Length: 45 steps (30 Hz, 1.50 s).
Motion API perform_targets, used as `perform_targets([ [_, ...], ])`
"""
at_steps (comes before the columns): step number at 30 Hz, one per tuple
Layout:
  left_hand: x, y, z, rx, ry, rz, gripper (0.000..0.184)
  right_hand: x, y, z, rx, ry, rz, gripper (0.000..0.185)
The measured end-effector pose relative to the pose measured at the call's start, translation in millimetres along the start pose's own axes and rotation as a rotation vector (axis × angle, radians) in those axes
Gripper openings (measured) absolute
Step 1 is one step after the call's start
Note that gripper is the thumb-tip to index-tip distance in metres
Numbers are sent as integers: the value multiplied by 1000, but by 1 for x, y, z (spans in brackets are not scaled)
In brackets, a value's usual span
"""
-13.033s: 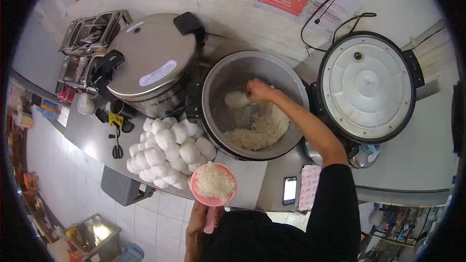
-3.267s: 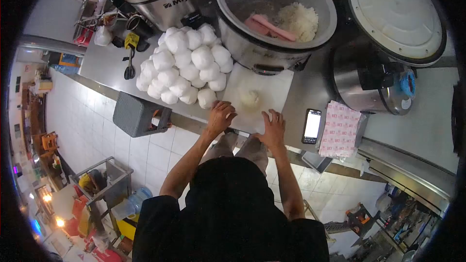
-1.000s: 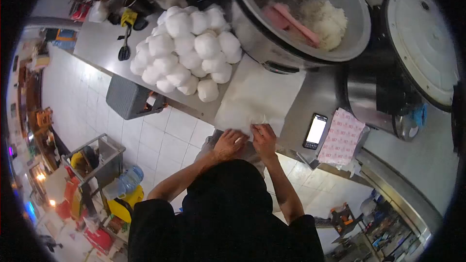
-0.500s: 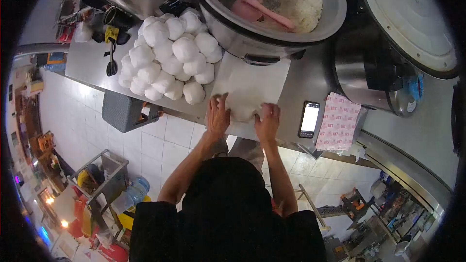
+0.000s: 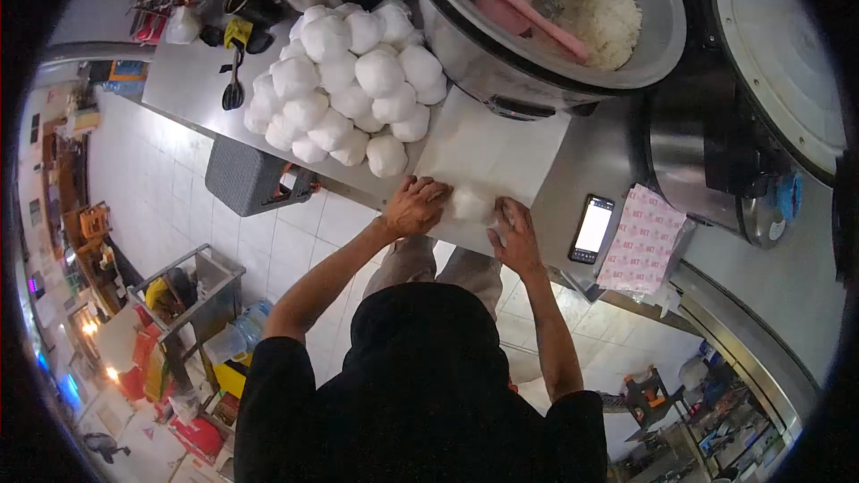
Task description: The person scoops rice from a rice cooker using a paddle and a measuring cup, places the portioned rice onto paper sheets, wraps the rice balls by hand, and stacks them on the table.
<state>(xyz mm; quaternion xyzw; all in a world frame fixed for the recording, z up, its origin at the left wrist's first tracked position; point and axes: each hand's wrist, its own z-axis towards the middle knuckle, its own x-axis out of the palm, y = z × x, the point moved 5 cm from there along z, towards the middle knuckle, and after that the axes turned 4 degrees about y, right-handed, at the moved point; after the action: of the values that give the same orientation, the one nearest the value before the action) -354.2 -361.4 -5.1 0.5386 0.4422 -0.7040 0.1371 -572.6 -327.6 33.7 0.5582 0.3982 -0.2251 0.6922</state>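
A sheet of white paper (image 5: 501, 139) lies on the counter at its front edge, with a whitish lump that looks like rice (image 5: 472, 203) near its lower end. My left hand (image 5: 416, 207) is at the sheet's left side, fingers bent and closed on the paper beside the lump. On the other side, my right hand (image 5: 516, 234) pinches the paper with bent fingers close to the lump. Part of each fingertip is hidden. Just left of the sheet rises a pile of round white wrapped bundles (image 5: 335, 98).
Behind the sheet stands a large rice cooker (image 5: 546, 94) holding rice (image 5: 608, 22) and a pink paddle (image 5: 555, 31). To the right are a phone (image 5: 591, 229), pink-printed papers (image 5: 642, 237) and a second cooker (image 5: 698, 161) with its lid raised. A black utensil (image 5: 233, 89) lies left.
The camera view has shifted, so the counter appears further right and lower. My left hand has turned inward, its fingers now pointing right towards the lump, which shows more clearly between my hands.
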Motion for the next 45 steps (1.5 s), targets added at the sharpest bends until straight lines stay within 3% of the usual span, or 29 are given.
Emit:
perform_targets([
  [8,9,10,3,-18,203,40,59,13,-27,5,-58,162,27,32],
  [12,5,10,3,-27,126,-100,56,21,-31,-1,-29,204,-78,27],
  [15,-4,6,1,-27,107,-75,54,25,-44,4,68,209,212,24],
  [18,3,8,3,-29,169,-40,53,0,-23,22,90,290,244,22],
  [23,0,9,5,-54,178,-47,53,8,-25,19,10,290,-1,23],
  [26,-3,8,6,-27,62,-40,46,15,-37,18,20,214,96,23],
  [30,-1,11,20,-151,27,-225,22,22,-48,23,164,183,217,22],
  [32,-5,9,30,-213,-46,-306,17,20,-49,31,187,203,206,21],
  [36,1,11,45,-235,50,-280,14,24,-56,56,144,280,24,17],
  [39,10,17,53,-272,94,-279,13,28,-57,66,426,237,177,19],
  [42,17,18,57,-329,56,-263,17,11,-28,79,394,81,66,28],
  [44,5,12,63,-352,-40,-277,22,12,-28,71,230,36,-56,31],
  [45,6,9,65,-246,-69,-286,24,12,-27,68,140,13,-121,32],
])
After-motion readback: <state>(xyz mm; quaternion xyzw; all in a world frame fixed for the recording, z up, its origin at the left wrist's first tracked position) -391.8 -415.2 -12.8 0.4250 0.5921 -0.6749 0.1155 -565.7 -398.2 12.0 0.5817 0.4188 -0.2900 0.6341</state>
